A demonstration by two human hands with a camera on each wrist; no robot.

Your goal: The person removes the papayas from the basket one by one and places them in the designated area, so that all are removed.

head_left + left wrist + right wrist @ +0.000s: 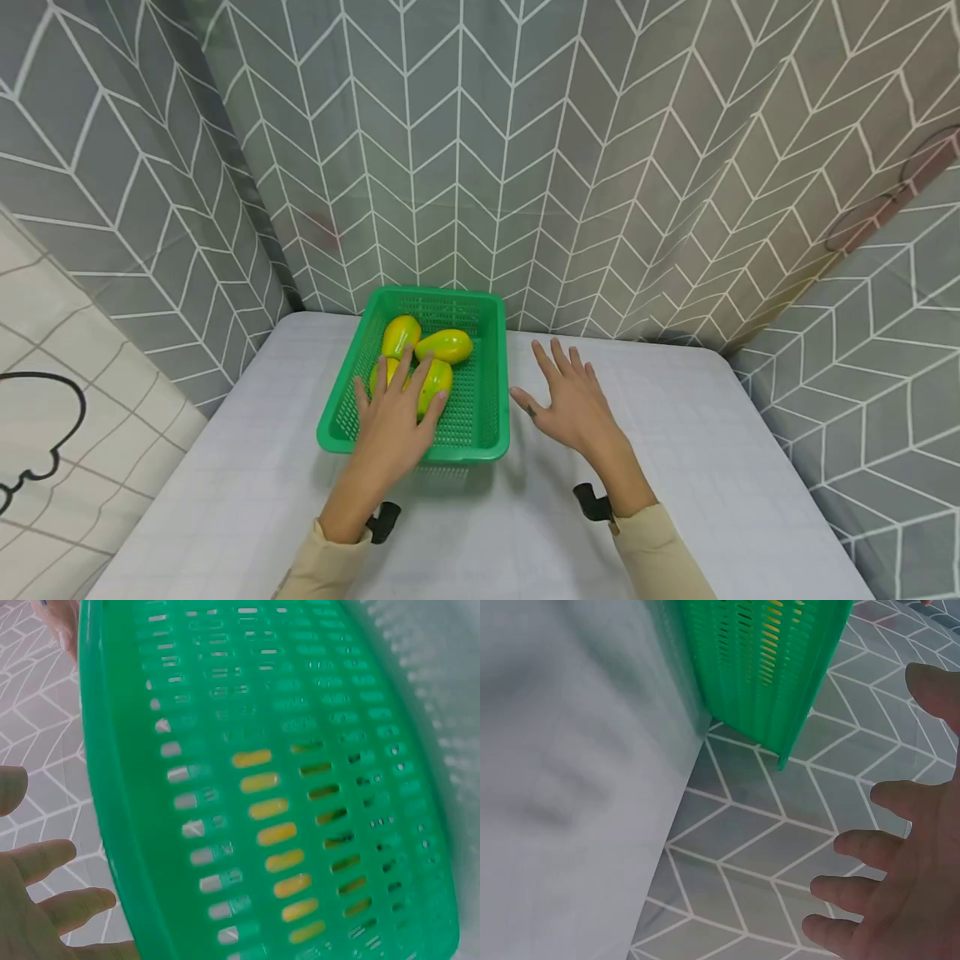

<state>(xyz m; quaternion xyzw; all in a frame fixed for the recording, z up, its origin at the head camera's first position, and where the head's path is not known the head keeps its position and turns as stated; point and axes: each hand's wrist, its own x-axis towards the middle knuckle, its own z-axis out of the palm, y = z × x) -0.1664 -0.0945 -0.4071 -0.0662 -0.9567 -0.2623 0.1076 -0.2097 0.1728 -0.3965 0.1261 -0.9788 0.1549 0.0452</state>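
A green plastic basket with slotted walls stands on the table, holding several glossy yellow-green mangoes. My left hand hovers over the basket's near left part, fingers spread, and hides part of the nearer fruit. In the left wrist view its fingers show beyond the rim, and yellow fruit shows through the slots of the basket wall. Right of the basket, my right hand is held above the table with straight, spread fingers and nothing in it. The right wrist view shows those fingers apart from the basket.
A white cloth covers the table. Grey curtains with a white chevron pattern hang behind it and on both sides. At the far left is a pale cloth with dark lines. Each wrist wears a small black camera mount.
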